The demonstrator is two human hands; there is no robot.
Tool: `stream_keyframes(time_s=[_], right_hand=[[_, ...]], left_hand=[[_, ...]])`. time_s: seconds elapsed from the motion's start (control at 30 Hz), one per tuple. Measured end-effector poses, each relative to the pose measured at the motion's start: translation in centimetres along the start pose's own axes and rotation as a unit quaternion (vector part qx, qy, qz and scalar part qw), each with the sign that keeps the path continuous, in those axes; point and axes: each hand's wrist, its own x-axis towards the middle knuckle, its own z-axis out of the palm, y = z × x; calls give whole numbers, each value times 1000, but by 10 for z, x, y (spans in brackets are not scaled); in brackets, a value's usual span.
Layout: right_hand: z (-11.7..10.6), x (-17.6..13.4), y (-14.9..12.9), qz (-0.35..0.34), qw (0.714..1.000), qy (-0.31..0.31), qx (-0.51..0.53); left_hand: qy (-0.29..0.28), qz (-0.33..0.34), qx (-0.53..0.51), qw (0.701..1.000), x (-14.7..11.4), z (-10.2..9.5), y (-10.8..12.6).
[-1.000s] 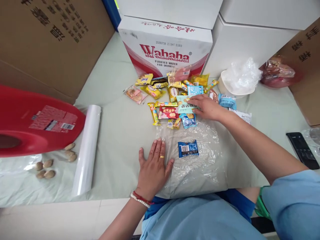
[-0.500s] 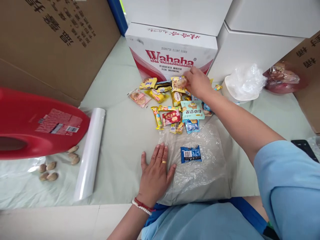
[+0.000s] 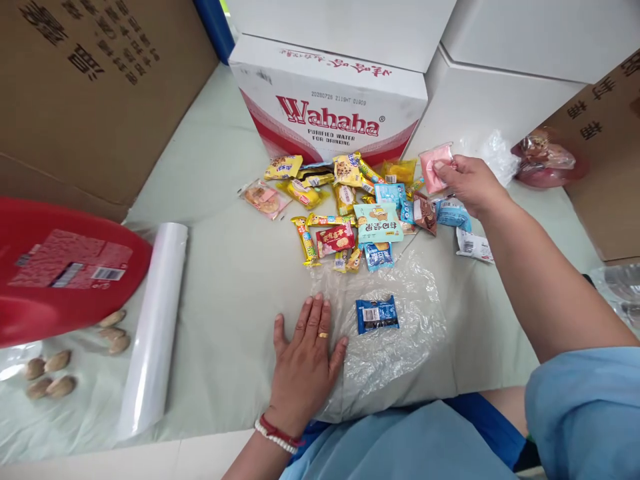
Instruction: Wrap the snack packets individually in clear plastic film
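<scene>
My right hand [image 3: 473, 183] pinches a small pink snack packet [image 3: 434, 168], held up over the right end of the snack pile. Flat on the cloth and the left edge of a clear plastic bag [image 3: 415, 360] lies my left hand [image 3: 306, 353], fingers stretched out. On the bag rests a dark blue snack packet [image 3: 377, 315]. Behind it are several wrapped snacks, among them a pale green packet [image 3: 379, 223], a red packet [image 3: 335, 239], a yellow cookie packet [image 3: 347, 170] and a brown packet [image 3: 425, 213]. A clear packet with a pink label [image 3: 264, 199] sits at the pile's left.
A Wahaha water carton [image 3: 330, 100] stands behind the snacks. To the left are a roll of clear film [image 3: 153, 327], a red jug [image 3: 75, 267] and several brown nuts [image 3: 57, 361]. Crumpled clear plastic [image 3: 500, 157] and a pink bowl [image 3: 550, 172] are at the back right.
My right hand has moved right from the back of the pile and now holds the pink packet up. My left hand stays flat. The view has shifted slightly.
</scene>
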Motion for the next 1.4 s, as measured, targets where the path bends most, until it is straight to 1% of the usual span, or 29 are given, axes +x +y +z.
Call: stream_keyframes(time_s=[0.03,0.1,0.17,0.2,0.23,0.3,0.37,0.4,0.43,0.47,0.5,0.53,0.57,0.6,0.63,0.67,0.73,0.8,0.87,0.93,1.0,1.07,1.1,1.13,1.23,1.27,1.3,1.37,1.4], right_hand=[[-5,1,2,36,999,-9,-17],[-13,3,5,93,991,-27,-90],[-17,5,8,101,980,-43,-164],[-17,6,9,94,979,-57,-173],[-15,8,11,82,982,-70,-156],[-10,10,10,56,991,-78,-90],[-1,10,5,33,997,-38,-65],[5,8,0,15,997,-10,-78],[12,4,-6,-15,995,3,-97],[20,-2,-13,-61,991,-11,-115],[29,-9,-19,-120,983,-53,-126],[38,-18,-25,-183,967,-115,-131],[48,-26,-30,-239,944,-180,-136],[57,-34,-33,-279,920,-232,-145],[65,-40,-35,-300,903,-263,-160],[71,-44,-36,-306,895,-273,-175],[75,-45,-35,-283,904,-259,-192],[66,-38,-33,-237,928,-221,-185],[49,-28,-33,-184,956,-157,-166],[32,-18,-34,-147,975,-76,-150],[21,-8,-35,-136,981,-2,-140],[17,1,-33,-147,978,35,-146],[19,5,-31,-156,975,34,-157],[21,8,-28,-165,971,15,-175],[29,10,-21,-174,952,-93,-234],[31,6,-19,-176,947,-114,-242],[32,0,-19,-178,947,-115,-242],[37,-18,-18,-189,953,-85,-222],[40,-31,-17,-203,953,-81,-208]], left_hand=[[1,0,-2,1000,0,0,0],[3,-1,-7,1000,0,-1,0],[5,-1,-10,1000,0,-1,0],[6,-1,-10,1000,0,-1,0],[6,-1,-10,1000,0,-1,0],[3,-1,-9,1000,0,-1,0],[-1,-5,-11,1000,0,-1,0],[-3,-6,-13,1000,0,0,0],[-4,-8,-14,1000,0,0,0],[-5,-8,-15,1000,0,0,0],[-4,-8,-14,1000,0,-1,0],[-3,-7,-13,1000,0,-1,0],[-2,-6,-12,1000,0,-1,0],[0,-5,-10,1000,0,-1,0],[1,-5,-9,1000,0,-1,0],[2,-5,-8,1000,1,-1,0],[2,-5,-7,1000,1,-2,0],[-1,-6,-8,1000,1,-2,0],[-4,-5,-7,1000,1,-1,0],[-2,-4,-5,1000,1,-1,0],[2,-2,-2,1000,0,-1,0],[8,1,-3,1000,0,-1,0],[10,3,-4,1000,0,-1,0],[13,4,-6,1000,0,0,0],[19,6,-8,1000,1,0,-1],[20,6,-8,1000,1,0,-1],[21,8,-7,1000,1,0,-1],[24,10,-7,1000,1,0,0],[25,11,-6,1000,1,-1,0]])
